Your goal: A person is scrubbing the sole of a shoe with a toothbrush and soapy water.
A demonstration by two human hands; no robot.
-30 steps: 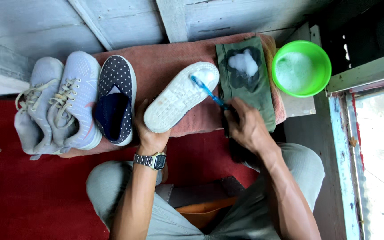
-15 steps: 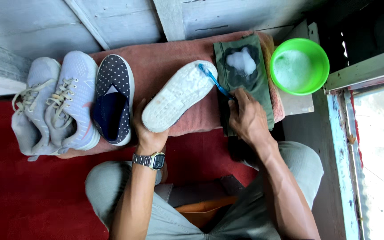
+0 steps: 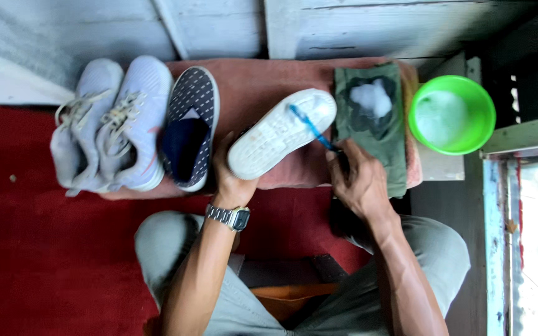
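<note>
Nearest the camera, the person's grey-trousered knees are spreading over a red floor covering (image 3: pixel 45 267), with both forearms reaching forward between them. The left hand (image 3: pixel 231 180), wearing a metal wristwatch (image 3: pixel 228 216), is gripping the heel end of a white shoe (image 3: pixel 281 132), holding it sole-up and tilted so that its toe is pointing toward the upper right. The right hand (image 3: pixel 357 182) is clenching the handle of a blue toothbrush (image 3: pixel 311 127), whose head is lying against the white sole near its toe end. The shoe is hovering over a pinkish cloth (image 3: pixel 250 87) that is covering a low step just beyond the knees. To the left on that cloth, a dark dotted slip-on shoe (image 3: pixel 189 127) is lying beside a pair of pale grey laced sneakers (image 3: pixel 110 124), all touching one another. To the right, a folded green cloth (image 3: pixel 372 127) is carrying a blob of white foam (image 3: pixel 372 96). Just beside it, a bright green bowl (image 3: pixel 476 124) is holding soapy water. Farthest away, weathered grey wooden planks (image 3: pixel 344 25) are forming the wall.
</note>
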